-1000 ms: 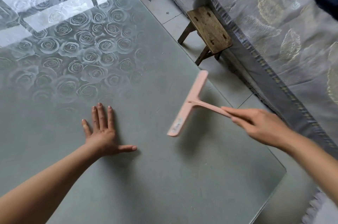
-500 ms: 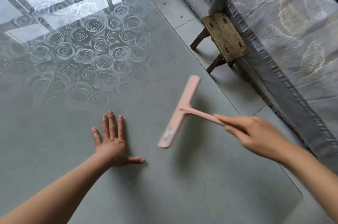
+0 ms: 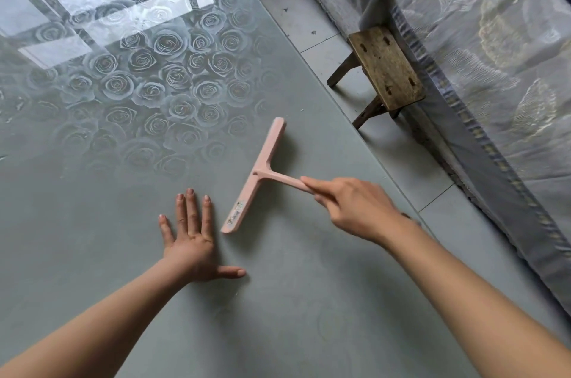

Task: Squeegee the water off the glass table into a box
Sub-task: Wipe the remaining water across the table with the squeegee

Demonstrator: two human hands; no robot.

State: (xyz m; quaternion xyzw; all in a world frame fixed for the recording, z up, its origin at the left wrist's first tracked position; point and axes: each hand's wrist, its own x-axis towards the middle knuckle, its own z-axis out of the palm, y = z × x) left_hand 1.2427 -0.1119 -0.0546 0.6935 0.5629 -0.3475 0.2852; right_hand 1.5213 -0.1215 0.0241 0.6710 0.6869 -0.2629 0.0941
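**A Room in a Home**

A glass table [image 3: 92, 238] with a rose pattern under its top stands on a pale tiled floor [image 3: 309, 16]. A low, worn wooden stool [image 3: 386, 68] sits against a long piece of furniture draped in a grey leaf-patterned cover [image 3: 494, 22] with a trimmed edge. Bright window panes reflect in the glass.

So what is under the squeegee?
The glass table; no box shows there. The squeegee covers the strip right beneath it, so any water there cannot be seen.
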